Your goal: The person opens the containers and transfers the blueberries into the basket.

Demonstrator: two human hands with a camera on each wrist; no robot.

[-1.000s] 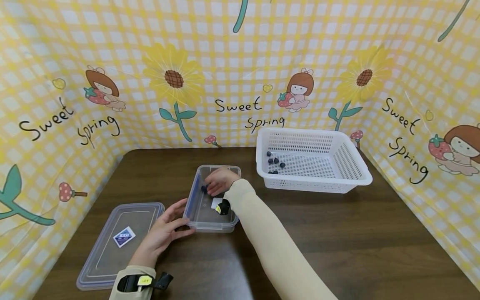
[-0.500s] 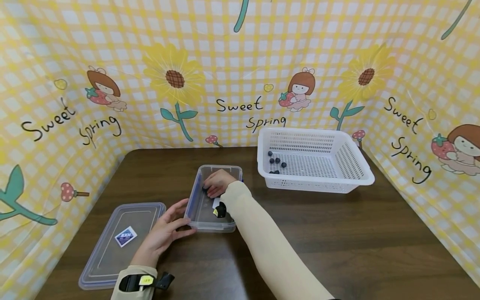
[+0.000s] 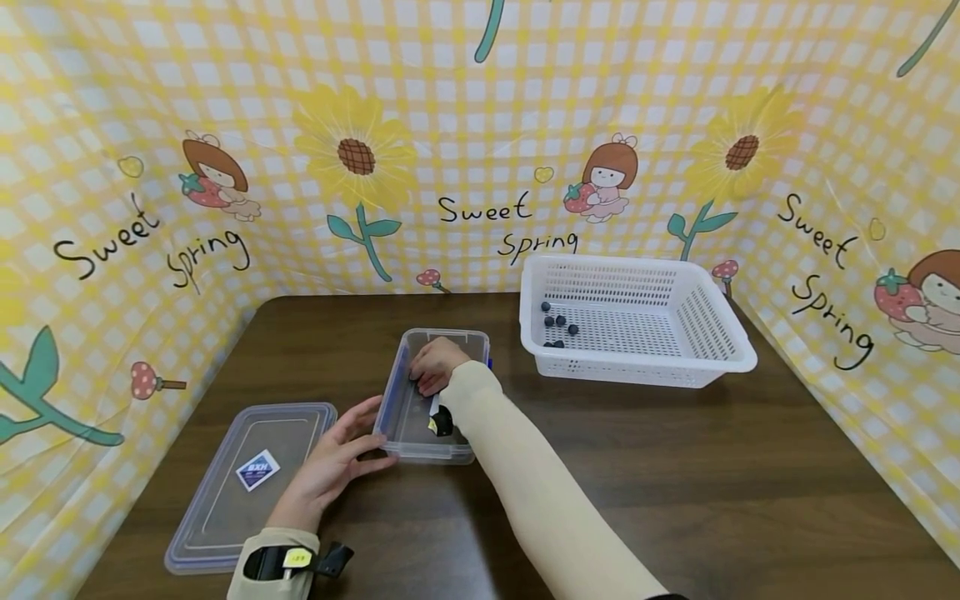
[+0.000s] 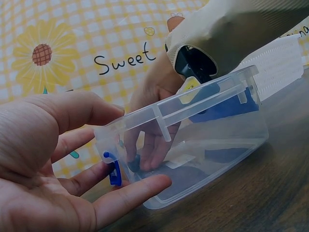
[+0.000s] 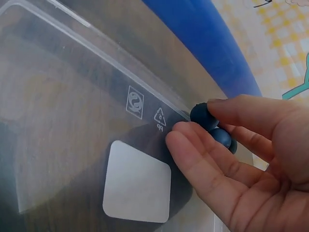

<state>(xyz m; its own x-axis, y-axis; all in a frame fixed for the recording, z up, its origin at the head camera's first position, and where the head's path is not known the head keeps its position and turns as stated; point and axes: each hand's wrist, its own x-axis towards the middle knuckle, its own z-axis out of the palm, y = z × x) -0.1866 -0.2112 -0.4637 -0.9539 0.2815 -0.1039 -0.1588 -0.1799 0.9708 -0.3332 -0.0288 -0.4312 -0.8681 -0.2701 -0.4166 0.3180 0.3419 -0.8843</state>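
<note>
In the head view, my right hand reaches down into a clear plastic box. The right wrist view shows its thumb and fingers around dark blue blueberries, low beside the box's wall. A pale square label shows near those fingers. My left hand is at the box's left side, fingers spread and nearly straight. Seen from the left wrist, its thumb rests at the rim, while the other fingers lie around a blue latch at the end wall.
A white perforated basket with several blueberries at its left end stands at the back right. The box's clear lid, bearing a blue sticker, lies left on the brown table. Checked yellow cloth walls the table's back and sides.
My right hand's fingers have closed in around the blueberries and now cover them in the head view. The left hand stays at the box's side. The head view has shifted slightly.
</note>
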